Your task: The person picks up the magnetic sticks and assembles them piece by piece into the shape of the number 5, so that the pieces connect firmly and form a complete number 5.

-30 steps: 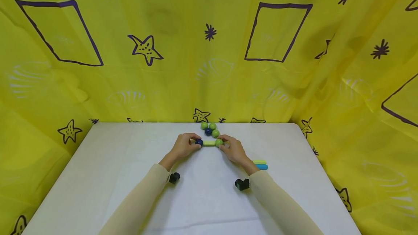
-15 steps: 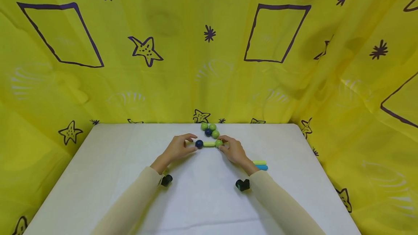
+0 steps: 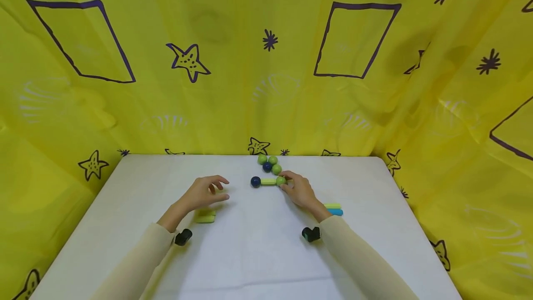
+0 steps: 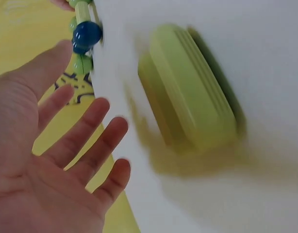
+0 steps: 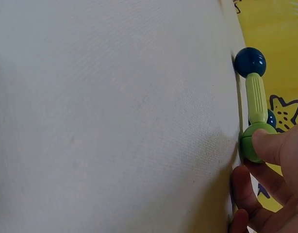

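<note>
My right hand (image 3: 300, 192) pinches a green ball (image 5: 251, 143) between thumb and fingers. That ball sits at the right end of a light-green ribbed rod (image 3: 268, 182), with a dark blue ball (image 3: 256, 181) at the rod's other end. All three lie in a line on the white table. My left hand (image 3: 201, 194) is empty, its fingers spread and loosely bent. Close by lie light-green rods (image 3: 205, 219), partly hidden by the left hand and wrist in the head view. In the left wrist view two green rods (image 4: 195, 90) lie side by side, apart from the fingers.
Behind the rod, several green balls (image 3: 272, 160) cluster around another dark blue ball (image 3: 267, 166) near the table's far edge. A light-green rod (image 3: 333, 206) and a blue rod (image 3: 335, 212) lie beside the right wrist. A yellow patterned curtain (image 3: 233, 105) surrounds the table (image 3: 250, 244).
My left hand has let go of the dark blue ball and moved left and nearer, over by the green rods. The right hand stays on the green ball.
</note>
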The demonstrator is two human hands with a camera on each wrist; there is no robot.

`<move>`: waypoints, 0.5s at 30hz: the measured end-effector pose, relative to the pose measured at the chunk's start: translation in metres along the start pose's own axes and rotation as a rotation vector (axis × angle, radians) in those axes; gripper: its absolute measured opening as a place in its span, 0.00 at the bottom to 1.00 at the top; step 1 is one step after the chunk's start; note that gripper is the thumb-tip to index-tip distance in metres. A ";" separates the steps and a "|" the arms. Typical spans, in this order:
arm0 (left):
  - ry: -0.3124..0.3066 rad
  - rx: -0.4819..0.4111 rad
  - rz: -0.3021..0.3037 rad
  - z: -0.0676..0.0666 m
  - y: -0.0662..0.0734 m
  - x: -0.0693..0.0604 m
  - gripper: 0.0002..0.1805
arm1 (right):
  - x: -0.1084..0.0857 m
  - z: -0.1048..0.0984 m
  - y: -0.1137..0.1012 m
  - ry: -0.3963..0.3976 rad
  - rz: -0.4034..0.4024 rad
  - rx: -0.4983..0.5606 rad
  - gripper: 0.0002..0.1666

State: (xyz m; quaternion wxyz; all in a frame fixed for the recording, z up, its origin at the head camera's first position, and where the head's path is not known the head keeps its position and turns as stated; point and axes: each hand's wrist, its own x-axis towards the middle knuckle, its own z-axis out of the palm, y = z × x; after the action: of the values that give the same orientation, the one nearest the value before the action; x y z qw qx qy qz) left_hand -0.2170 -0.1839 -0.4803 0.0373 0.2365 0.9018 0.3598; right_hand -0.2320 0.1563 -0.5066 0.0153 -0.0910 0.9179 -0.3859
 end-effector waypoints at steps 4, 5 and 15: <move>-0.055 -0.015 -0.023 -0.010 -0.007 -0.013 0.22 | 0.000 0.001 0.001 -0.007 0.003 -0.009 0.22; -0.068 -0.017 -0.025 -0.012 -0.008 -0.016 0.22 | 0.001 0.000 0.001 -0.007 0.004 -0.012 0.22; -0.119 -0.020 -0.002 -0.020 -0.021 -0.040 0.20 | 0.001 0.001 0.003 -0.012 -0.005 -0.022 0.22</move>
State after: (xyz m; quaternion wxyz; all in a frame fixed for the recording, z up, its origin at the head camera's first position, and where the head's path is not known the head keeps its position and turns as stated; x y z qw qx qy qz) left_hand -0.1943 -0.2277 -0.4834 0.0937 0.2563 0.8945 0.3541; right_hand -0.2338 0.1575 -0.5092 0.0191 -0.0956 0.9217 -0.3755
